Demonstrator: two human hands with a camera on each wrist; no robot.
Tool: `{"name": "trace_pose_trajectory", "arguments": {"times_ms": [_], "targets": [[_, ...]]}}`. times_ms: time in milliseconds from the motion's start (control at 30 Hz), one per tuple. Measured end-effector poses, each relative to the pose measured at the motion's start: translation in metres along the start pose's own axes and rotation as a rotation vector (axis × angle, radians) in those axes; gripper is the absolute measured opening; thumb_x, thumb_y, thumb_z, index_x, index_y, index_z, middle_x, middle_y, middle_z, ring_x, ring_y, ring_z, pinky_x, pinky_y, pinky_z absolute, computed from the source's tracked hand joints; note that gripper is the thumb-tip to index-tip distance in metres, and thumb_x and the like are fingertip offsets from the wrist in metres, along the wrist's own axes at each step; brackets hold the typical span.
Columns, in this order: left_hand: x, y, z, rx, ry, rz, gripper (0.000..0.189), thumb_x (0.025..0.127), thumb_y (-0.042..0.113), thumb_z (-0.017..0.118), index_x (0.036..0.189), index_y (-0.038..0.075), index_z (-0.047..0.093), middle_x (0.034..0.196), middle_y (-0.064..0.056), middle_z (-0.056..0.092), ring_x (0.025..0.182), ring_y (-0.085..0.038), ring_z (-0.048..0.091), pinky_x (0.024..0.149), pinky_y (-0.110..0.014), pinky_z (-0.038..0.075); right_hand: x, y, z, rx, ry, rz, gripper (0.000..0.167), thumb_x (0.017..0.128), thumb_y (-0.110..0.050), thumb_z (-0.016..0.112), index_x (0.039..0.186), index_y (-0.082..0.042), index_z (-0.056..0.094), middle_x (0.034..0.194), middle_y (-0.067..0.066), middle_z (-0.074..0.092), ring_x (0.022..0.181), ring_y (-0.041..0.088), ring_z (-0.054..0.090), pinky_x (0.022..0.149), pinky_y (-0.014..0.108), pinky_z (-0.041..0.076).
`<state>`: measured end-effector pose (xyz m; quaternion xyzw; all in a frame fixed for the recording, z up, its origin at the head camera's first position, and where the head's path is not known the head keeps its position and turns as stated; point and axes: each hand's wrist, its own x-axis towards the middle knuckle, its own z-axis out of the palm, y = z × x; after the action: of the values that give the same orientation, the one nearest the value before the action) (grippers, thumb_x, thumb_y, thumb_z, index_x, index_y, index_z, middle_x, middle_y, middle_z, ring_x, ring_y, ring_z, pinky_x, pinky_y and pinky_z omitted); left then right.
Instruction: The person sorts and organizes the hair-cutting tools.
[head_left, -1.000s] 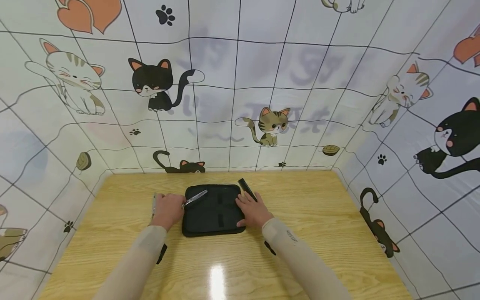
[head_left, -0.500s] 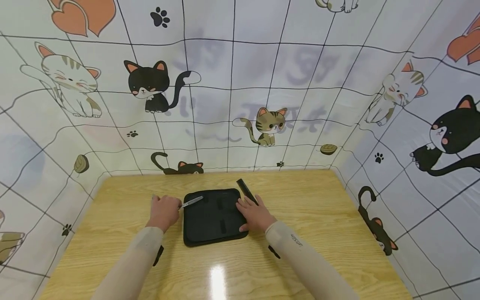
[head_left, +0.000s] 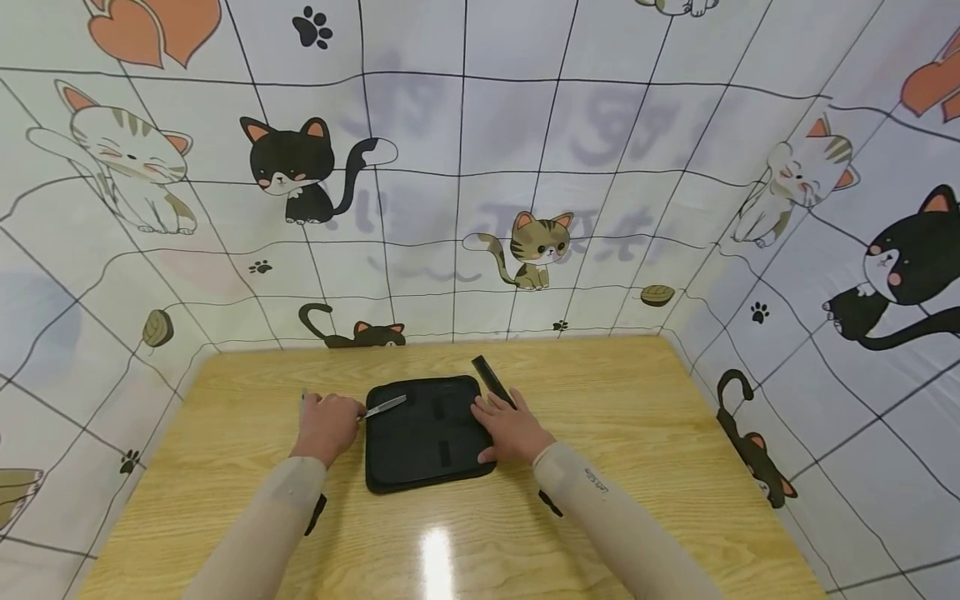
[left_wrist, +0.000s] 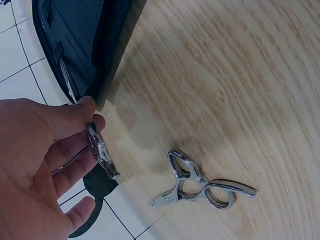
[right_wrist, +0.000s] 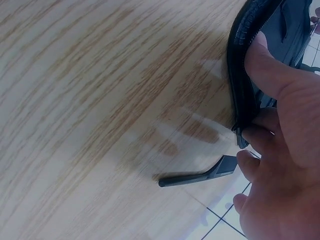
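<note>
A flat black zip case [head_left: 423,446] lies unzipped on the table between my hands, with dark straps inside. My left hand [head_left: 327,425] pinches a pair of silver scissors [head_left: 386,407] at the handle, and the blades reach over the case's left part. In the left wrist view those scissors' handle [left_wrist: 102,152] sits by the fingertips, and the blade passes under a strap. A second pair of scissors [left_wrist: 205,189] lies on the table beside that hand. My right hand [head_left: 513,429] rests with spread fingers on the case's right edge, its thumb [right_wrist: 262,60] on the near side.
Just beyond my right hand a slim black tool [head_left: 491,379], perhaps a comb, lies on the wooden table [head_left: 615,442]. Cloth walls [head_left: 420,200] printed with cats enclose the table at the back and both sides.
The case has shifted slightly towards me and turned a little. My left hand has drawn slightly left with the scissors. My right hand stays on the case's edge.
</note>
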<state>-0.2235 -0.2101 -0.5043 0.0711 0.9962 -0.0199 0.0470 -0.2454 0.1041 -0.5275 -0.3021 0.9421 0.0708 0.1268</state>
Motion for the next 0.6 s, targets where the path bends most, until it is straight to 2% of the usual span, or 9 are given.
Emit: {"name": "trace_pose_trajectory", "arguments": {"times_ms": [433,600], "targets": [[0.0038,0.004,0.0025,0.028,0.089,0.042,0.022,0.088,0.015,0.071,0.108,0.023,0.077,0.104,-0.002,0.075,0.101,-0.028,0.066,0.102,-0.06,0.04,-0.0066,0.0017,0.001,0.029,0.02,-0.005,0.091,0.081,-0.062,0.067,0.154,-0.021,0.032,0.16,-0.002,0.03,0.15,0.023,0.026,0.122,0.056,0.012],[0.0049,0.0022,0.008,-0.005,0.097,0.035,0.024,0.087,0.013,0.072,0.109,0.023,0.077,0.103,-0.003,0.076,0.096,-0.029,0.068,0.101,-0.062,0.039,-0.0074,0.0001,0.0048,0.009,0.031,-0.007,0.091,0.081,-0.064,0.065,0.154,-0.022,0.031,0.161,-0.002,0.03,0.15,0.022,0.026,0.122,0.056,0.013]]}}
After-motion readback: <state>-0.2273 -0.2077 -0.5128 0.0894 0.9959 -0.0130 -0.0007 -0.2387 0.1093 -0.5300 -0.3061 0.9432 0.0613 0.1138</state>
